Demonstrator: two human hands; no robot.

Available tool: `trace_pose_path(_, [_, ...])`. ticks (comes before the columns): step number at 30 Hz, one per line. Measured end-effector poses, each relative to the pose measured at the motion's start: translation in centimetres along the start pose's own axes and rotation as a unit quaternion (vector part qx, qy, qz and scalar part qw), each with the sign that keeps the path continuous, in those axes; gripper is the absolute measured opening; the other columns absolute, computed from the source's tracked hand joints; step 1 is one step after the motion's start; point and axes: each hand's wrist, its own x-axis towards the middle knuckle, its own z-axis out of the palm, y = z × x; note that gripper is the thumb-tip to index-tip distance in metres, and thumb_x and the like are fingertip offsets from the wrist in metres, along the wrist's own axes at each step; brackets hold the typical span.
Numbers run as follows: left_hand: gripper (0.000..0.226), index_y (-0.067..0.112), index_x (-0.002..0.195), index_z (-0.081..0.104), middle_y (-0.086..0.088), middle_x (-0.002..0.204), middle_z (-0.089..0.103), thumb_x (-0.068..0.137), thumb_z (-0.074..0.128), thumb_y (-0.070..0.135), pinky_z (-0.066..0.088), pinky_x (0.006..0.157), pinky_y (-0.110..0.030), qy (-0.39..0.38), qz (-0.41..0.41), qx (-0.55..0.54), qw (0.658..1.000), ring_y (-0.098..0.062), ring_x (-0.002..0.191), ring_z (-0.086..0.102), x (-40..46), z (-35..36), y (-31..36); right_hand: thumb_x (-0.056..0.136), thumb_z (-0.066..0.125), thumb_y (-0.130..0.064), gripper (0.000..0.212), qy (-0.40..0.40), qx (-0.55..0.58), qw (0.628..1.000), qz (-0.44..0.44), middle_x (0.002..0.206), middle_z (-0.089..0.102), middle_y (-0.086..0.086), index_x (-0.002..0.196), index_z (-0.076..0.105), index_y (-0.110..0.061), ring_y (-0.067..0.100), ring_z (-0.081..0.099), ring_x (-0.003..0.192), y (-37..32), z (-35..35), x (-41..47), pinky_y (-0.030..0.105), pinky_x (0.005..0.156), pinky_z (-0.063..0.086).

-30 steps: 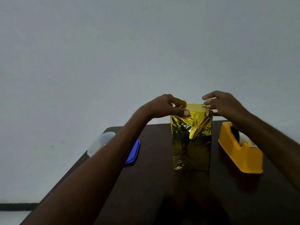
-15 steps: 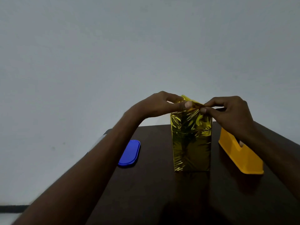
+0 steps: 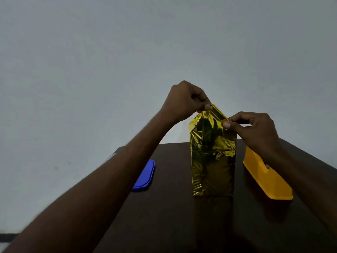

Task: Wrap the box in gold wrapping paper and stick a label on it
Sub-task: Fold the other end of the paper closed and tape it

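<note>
Since the earlier frame the top flap of gold wrapping paper (image 3: 212,143) has lifted upright. Left hand (image 3: 184,101) pinches its upper corner; right hand (image 3: 255,128) pinches its right edge. Wrapped box stands upright mid-bench (image 3: 173,216), below both hands, between blue lid (image 3: 145,176) and yellow tape dispenser (image 3: 266,178).
</note>
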Motion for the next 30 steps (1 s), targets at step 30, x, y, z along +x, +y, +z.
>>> trace_pose_path(30, [0.012, 0.017, 0.094, 0.071, 0.002, 0.069, 0.073, 0.082, 0.074, 0.014, 0.054, 0.072, -0.025, 0.102, -0.054, -0.002, 0.993, -0.004, 0.071, 0.07, -1.5, -1.2, -0.9, 0.08, 0.079, -0.024, 0.006, -0.07, -0.04, 0.996, -0.037, 0.07, 0.07, -0.004, 0.082, 0.076, -0.018, 0.008, 0.067, 0.07, -4.6, 1.7, 5.5, 0.022, 0.063, 0.047])
